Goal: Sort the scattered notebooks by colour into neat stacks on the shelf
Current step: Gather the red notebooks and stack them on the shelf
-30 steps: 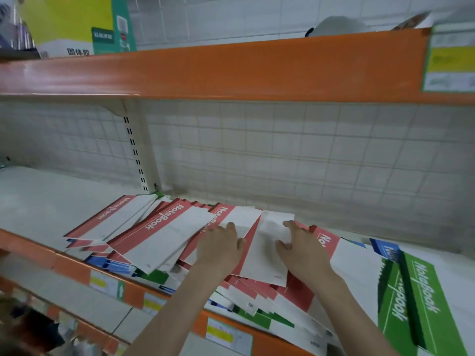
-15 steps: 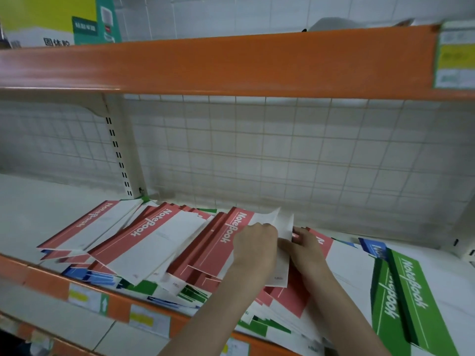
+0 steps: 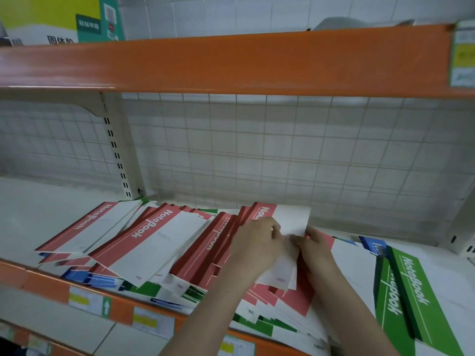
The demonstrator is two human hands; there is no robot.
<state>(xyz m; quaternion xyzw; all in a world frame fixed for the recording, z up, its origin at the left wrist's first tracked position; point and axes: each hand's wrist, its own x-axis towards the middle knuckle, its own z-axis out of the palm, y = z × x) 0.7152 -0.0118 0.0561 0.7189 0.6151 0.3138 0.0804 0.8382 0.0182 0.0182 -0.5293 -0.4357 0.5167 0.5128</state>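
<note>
White wire-grid backing [image 3: 282, 155] closes the rear of the shelf [image 3: 36, 209]; an orange beam [image 3: 231, 62] of the shelf above runs across the top of the view, with a price tag [image 3: 464, 55] at its right end and a yellow-green box [image 3: 51, 19] standing above it at left. Slotted upright post [image 3: 120, 155] stands left of centre.

Shelf surface is pale; its front lip is orange with label strips [image 3: 90, 301].

Red notebooks [image 3: 154, 242] lie fanned and overlapping across the middle of the shelf, spines printed "NoteBook", white covers facing up. Blue notebooks [image 3: 95, 278] and green edges show beneath the red ones near the front lip. Green notebooks [image 3: 408, 294] lie at the right, touching the pile; a blue corner [image 3: 372, 246] shows just behind them.

Left hand [image 3: 257, 245]: fingers curled, grasping the near side of a raised red notebook [image 3: 290, 219] at the centre of the pile. That notebook is tilted, its far edge lifted above the neighbouring ones.

Right hand [image 3: 316, 247]: fingers bent onto the right edge of the same notebook, pinching it, just beside the left hand. Both forearms enter from the bottom of the view.

Motion blur softens the fingertips; exact finger placement under the cover cannot be told.
</note>
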